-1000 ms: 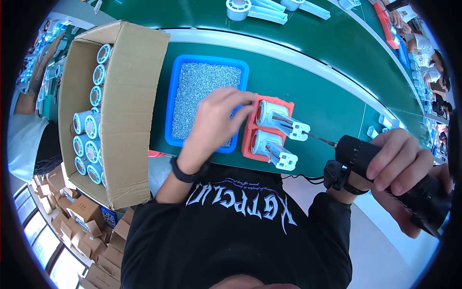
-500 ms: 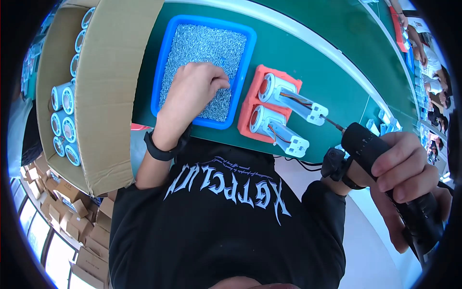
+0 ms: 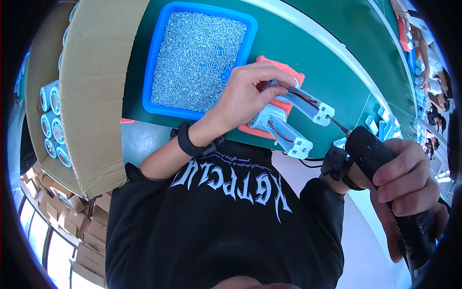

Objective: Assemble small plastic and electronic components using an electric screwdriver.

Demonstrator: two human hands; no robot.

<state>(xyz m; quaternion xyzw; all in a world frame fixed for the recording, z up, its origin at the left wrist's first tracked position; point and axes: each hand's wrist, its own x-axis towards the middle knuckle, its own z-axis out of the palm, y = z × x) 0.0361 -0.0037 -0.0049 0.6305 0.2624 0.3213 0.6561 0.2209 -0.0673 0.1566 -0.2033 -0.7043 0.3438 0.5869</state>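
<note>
My left hand (image 3: 250,94) rests on the near end of two pale grey cylindrical parts (image 3: 284,132) with white end connectors and thin wires, fingertips pinched at the upper part. Both parts lie in an orange-red holder (image 3: 291,77) on the green table (image 3: 308,53). My right hand (image 3: 409,192) grips a black electric screwdriver (image 3: 385,178); its thin bit (image 3: 339,126) points toward the white connector of the upper part. Left of the holder, a blue tray (image 3: 161,62) is filled with small silver screws.
A large open cardboard box (image 3: 91,91) at the left holds several light blue cylindrical parts standing on end. Flattened cartons are stacked on the floor at the lower left. Other people sit along the table at the far right, with small white parts nearby.
My left hand left the screw tray and moved right onto the parts in the orange-red holder. The screwdriver in my right hand has come closer to the upper part.
</note>
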